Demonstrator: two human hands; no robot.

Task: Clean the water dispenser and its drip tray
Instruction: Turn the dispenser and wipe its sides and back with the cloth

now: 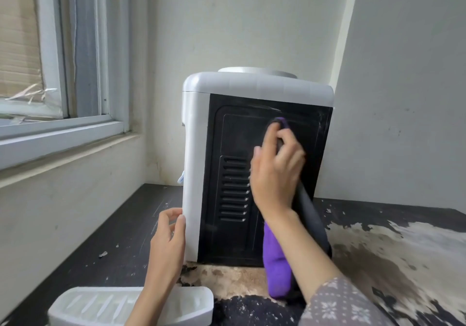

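Water dispenser (252,86), upright, mid-table (113,237). Right hand (277,172) gripping purple cloth (276,270) on upper rear panel; left hand (169,237) seemingly pinching near-left edge.

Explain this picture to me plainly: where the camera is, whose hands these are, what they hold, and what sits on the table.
The camera sits on a person's head, looking forward and down, so both hands are that person's own. The left hand grips the white edge of a water dispenser to steady it; we see its black back panel. The right hand grips a purple-and-black cloth and presses it against that panel. The white drip tray lies on the worn dark table near the camera.
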